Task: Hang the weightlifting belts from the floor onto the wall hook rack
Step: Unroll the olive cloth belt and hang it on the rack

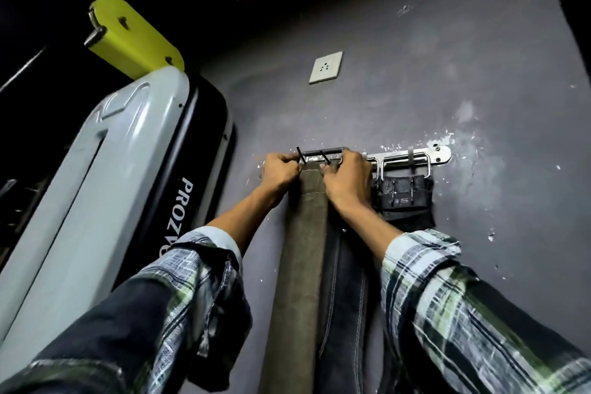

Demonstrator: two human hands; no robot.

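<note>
A metal hook rack [412,157] is screwed to the grey wall at about chest height. An olive-brown weightlifting belt [300,249] hangs straight down from the rack's left end, its black buckle prongs sticking out at the top. My left hand [279,169] grips the belt's top left corner at the buckle. My right hand [347,177] grips the top right corner against the rack. A dark blue belt [347,291] with white stitching hangs just right of it, partly behind my right forearm. A short black belt [404,200] hangs from a hook farther right.
A grey and black gym machine [105,189] with a yellow plate [134,37] on top stands close on the left. A white wall socket [325,67] sits above the rack. The wall to the right of the rack is bare, with chipped paint.
</note>
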